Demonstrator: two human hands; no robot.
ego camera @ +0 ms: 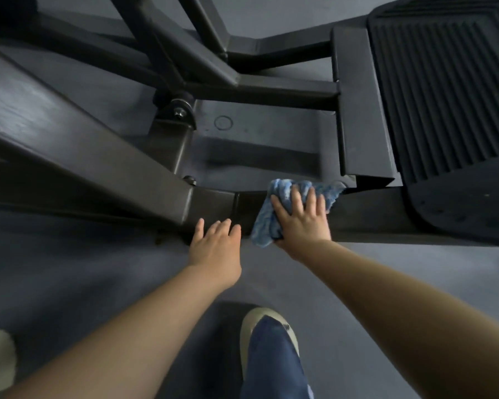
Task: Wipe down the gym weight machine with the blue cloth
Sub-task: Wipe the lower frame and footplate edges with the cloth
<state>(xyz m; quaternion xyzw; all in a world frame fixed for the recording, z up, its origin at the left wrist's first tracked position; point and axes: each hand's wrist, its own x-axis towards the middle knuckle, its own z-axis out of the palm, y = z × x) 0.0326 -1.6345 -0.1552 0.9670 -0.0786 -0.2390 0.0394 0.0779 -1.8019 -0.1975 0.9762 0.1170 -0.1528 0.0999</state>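
Machine frame (104,156) runs from upper left of frame to lower centre beam. Left hand (215,249) at centre, fingers straight, resting flat on beam, grasping nothing. Right hand (301,220) just right of it, palm pressing bunched blue cloth (271,217) onto beam, fingers spread over it. Ribbed footplate (450,90) upper right. Risk, as judgement: loose cloth corner snagging bracket edge; left hand slipping off. Count: two hands, one cloth, one footplate.

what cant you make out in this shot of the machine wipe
- Head view: the frame bar under the blue cloth is hidden by it and the right hand.
- The ribbed footplate is cut off by the right edge.
- The left hand fingers: contact with the bar unclear.
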